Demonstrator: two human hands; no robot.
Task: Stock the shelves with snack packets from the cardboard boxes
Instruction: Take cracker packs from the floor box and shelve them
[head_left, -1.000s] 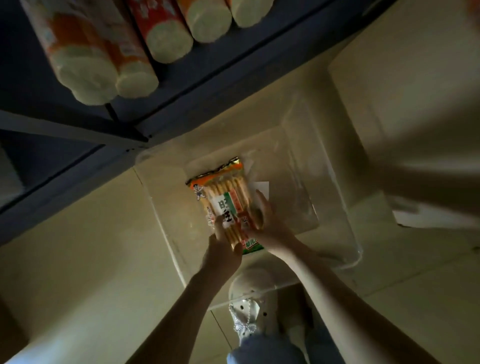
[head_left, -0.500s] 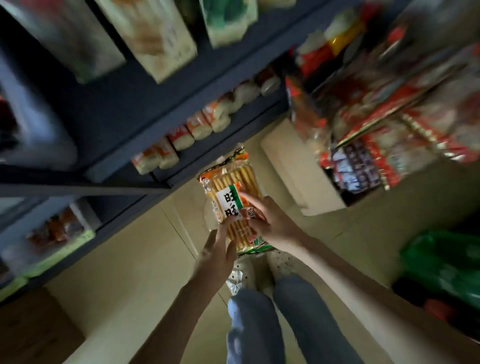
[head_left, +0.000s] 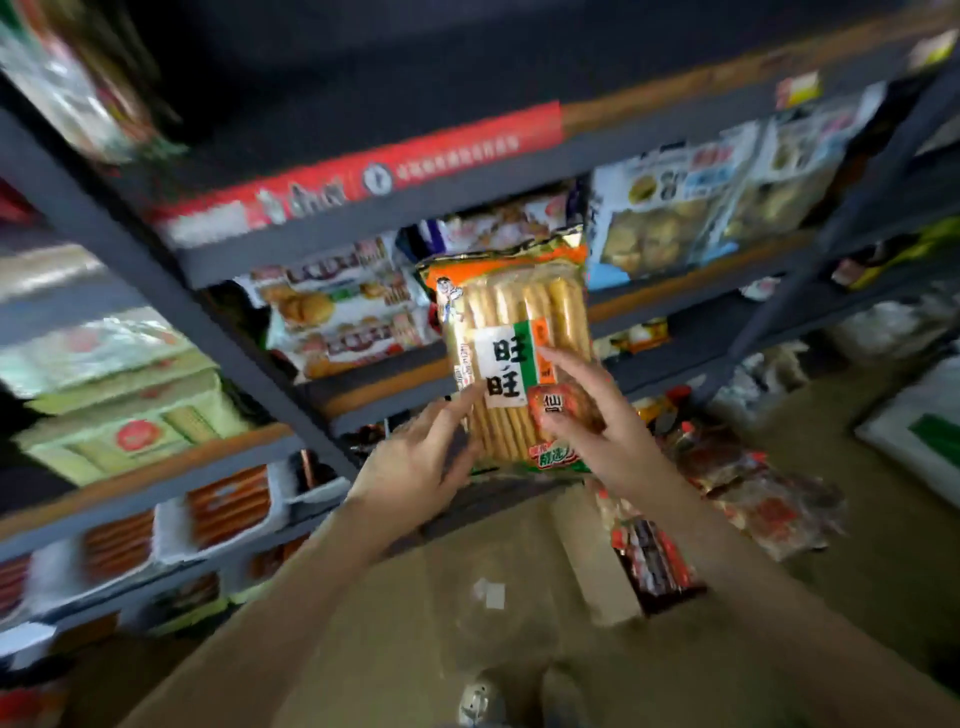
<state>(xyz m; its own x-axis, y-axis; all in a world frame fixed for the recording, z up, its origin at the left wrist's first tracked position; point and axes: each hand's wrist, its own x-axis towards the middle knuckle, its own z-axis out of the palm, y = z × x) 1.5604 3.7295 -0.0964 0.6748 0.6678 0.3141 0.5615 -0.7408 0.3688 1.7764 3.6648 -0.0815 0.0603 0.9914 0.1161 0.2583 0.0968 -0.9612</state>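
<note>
An orange and green rice cracker packet (head_left: 511, 322) is raised upright in front of the dark shelving (head_left: 415, 208). My right hand (head_left: 587, 415) grips its lower right part, fingers across the front label. My left hand (head_left: 415, 462) touches the packet's lower left edge with straight fingers. Behind the packet, the middle shelf holds other snack bags (head_left: 337, 317). An open cardboard box (head_left: 597, 566) with red packets (head_left: 654, 556) stands on the floor below my right arm.
Boxed pastries (head_left: 675, 208) fill the shelf at upper right. Green cartons (head_left: 130, 415) and trays of orange packs (head_left: 218, 504) sit on the left shelves. Loose red snack bags (head_left: 769, 499) lie piled at right. A white sack (head_left: 919, 436) lies at the far right.
Both hands lifted the cracker packet out of the box on the floor up to shelf height. My view swung from the floor up to the shelves.
</note>
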